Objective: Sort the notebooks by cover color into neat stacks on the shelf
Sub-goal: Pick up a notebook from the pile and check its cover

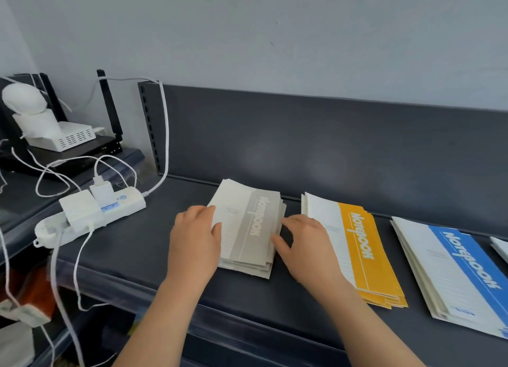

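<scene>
both bare forearms forward, left hand (193, 243) and right hand (305, 245) palm-down, fingers (288, 222) relaxed, pointing inward

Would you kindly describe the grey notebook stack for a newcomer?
On the dark shelf, right of the white power strip, notebook stacks lie in a row. The grey stack is the leftmost, between the left hand and right hand. Beside it lie a yellow stack and a blue stack; only this one's band is grey.
</scene>
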`<state>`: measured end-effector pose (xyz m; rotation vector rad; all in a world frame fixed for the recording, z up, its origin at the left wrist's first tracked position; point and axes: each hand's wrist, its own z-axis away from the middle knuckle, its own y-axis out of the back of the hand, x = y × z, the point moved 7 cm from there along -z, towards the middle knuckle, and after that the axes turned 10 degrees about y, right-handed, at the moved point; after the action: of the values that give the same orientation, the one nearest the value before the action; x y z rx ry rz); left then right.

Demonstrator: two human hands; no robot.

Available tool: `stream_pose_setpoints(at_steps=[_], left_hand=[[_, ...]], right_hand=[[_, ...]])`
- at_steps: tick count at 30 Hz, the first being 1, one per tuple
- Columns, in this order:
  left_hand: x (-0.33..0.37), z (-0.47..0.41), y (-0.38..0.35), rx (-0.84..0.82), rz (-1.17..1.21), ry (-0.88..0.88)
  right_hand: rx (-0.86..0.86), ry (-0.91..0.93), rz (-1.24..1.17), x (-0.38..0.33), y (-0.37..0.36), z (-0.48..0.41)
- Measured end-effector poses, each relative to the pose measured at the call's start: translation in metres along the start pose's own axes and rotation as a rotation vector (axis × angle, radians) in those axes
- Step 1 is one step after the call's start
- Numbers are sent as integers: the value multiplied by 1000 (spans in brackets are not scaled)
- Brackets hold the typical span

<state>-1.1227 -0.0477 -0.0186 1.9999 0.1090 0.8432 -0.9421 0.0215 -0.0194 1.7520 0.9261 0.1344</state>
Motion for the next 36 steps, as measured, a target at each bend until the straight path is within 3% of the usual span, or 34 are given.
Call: stream_pose_setpoints(at_steps=[13, 36], left_hand=[[135, 75, -35, -143, 223, -304], [437, 299, -160, -370, 295, -459]], right_hand=[[106, -209, 89, 96, 92, 88], [136, -469, 218, 362, 295, 325]])
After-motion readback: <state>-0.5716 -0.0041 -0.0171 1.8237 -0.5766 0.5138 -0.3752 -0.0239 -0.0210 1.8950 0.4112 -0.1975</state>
